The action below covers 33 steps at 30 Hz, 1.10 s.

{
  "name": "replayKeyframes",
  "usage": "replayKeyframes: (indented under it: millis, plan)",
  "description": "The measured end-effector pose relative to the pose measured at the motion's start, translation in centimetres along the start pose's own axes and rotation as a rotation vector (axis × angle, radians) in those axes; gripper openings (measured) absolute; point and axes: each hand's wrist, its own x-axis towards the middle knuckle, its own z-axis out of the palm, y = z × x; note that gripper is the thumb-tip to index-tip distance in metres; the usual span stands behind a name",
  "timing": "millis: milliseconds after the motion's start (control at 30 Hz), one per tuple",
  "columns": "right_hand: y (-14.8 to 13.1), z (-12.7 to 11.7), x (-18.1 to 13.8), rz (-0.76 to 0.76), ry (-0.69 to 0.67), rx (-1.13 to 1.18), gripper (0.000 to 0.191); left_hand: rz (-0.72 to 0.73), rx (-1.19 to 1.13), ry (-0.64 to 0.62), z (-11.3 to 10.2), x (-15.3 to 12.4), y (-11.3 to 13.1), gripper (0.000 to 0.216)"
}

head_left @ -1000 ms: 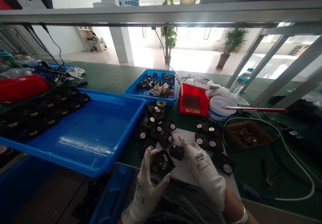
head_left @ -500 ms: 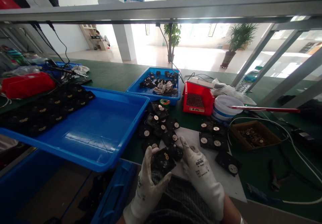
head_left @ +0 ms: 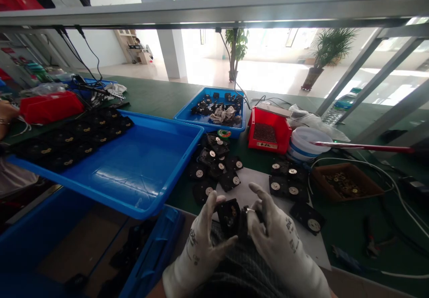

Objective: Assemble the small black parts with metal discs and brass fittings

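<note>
My left hand [head_left: 203,240], in a white coated glove, grips a black square unit [head_left: 228,216] with a small brass-coloured piece on its face. Its thumb and fingers lie along the unit's edges. Close against it, my right hand [head_left: 278,233], gloved alike, grips a second black part [head_left: 244,224] turned on edge; the fingers partly hide it. Whether the two parts are joined I cannot tell. Just beyond my hands, black units with silver discs [head_left: 231,179] lie in a loose group on the bench. More such units [head_left: 284,182] stand in rows on white paper [head_left: 248,177] to the right.
A large blue tray [head_left: 134,199] holds black units at its left. Behind are a smaller blue tray [head_left: 181,120], a red bin [head_left: 284,139] of small parts and a white tub [head_left: 300,153]. A cardboard box [head_left: 321,188] and pliers [head_left: 371,244] lie right. Another person's hand [head_left: 6,112] shows far left.
My right hand has rolled over and tipped its black part on edge. The left hand's unit has turned and shifted slightly right. The whole view has swung a little left.
</note>
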Motion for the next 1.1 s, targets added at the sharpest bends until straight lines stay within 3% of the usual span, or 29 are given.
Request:
replayKeyframes:
  millis: [133, 400, 700, 800, 867, 967, 1100]
  plan:
    - [-1.0, -0.5, 1.6, 0.024, -0.078, -0.047, 0.047, -0.004, -0.052, -0.147, -0.4, -0.1, 0.0, 0.106]
    - [-0.3, -0.4, 0.6, -0.038, -0.061, -0.147, 0.049, -0.026, -0.13, -0.303, -1.6, 0.6, 1.3, 0.114]
    - [-0.6, 0.0, -0.3, -0.065, 0.032, -0.191, 0.044, -0.008, -0.158, -0.332, -1.8, 1.5, 2.4, 0.114]
    - [0.1, 0.0, -0.8, -0.047, 0.003, -0.184, 0.045, -0.006, -0.162, -0.349, -1.8, 1.5, 2.3, 0.114]
    - [1.0, -0.5, -1.1, 0.013, -0.071, -0.062, 0.047, -0.008, -0.159, -0.352, -2.0, 1.6, 2.4, 0.111]
    - [2.2, -1.9, -1.0, 0.21, -0.226, 0.339, 0.051, -0.01, -0.16, -0.387, -2.6, 2.0, 2.5, 0.11]
    - [2.3, -4.0, -0.1, 0.404, -0.66, 0.911, 0.048, 0.037, -0.145, -0.43, -3.0, 2.2, 2.8, 0.111]
